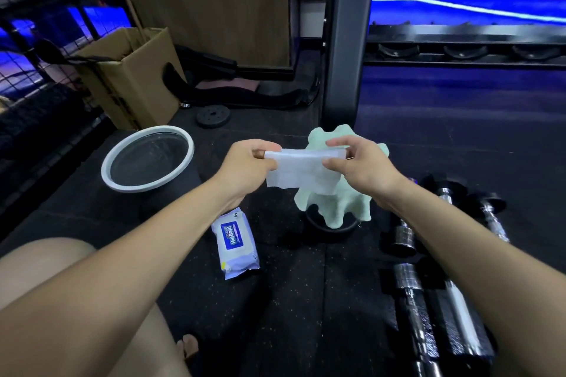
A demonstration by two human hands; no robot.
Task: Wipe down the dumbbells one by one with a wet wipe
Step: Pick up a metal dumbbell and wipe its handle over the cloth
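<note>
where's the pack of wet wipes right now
In the head view, the pack of wet wipes lies on the floor just below the left forearm, between the white-rimmed basin and the dumbbells.

Dark speckled rubber floor [306, 300] underfoot. A thick black steel post [343, 40] rises in the middle, with a brown board wall [208, 3] to its left. A wire rack [46, 24] lines the left side. Blue light strips [459, 8] glow along the floor at the far right.

Bare forearms [171, 223], no sleeves
</note>
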